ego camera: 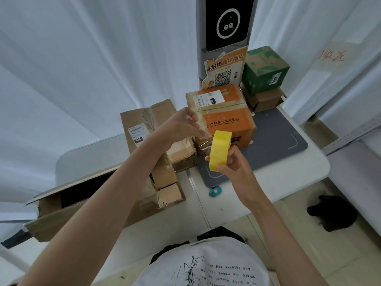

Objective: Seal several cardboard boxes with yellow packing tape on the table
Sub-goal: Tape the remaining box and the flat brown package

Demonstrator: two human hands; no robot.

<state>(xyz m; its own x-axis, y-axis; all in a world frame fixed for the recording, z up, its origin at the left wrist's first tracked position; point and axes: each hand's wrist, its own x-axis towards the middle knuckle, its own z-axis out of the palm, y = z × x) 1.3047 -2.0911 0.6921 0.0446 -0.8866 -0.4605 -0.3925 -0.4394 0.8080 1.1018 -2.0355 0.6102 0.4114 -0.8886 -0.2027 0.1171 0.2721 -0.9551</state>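
A: Right hand (233, 164) gripping roll (220, 151) above counter (309, 172), left hand (185, 125) pinching tape end by box (222, 118).

B: Risking tape folding onto itself if slackening.

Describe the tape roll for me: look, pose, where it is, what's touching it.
The tape roll is a bright yellow, glossy, wide ring, held on edge above the grey mat, just in front of the orange box. The right hand grips it, thumb on the outer face, fingers round the far side. A clear-looking strip runs from its top to the left hand, which pinches the free end.
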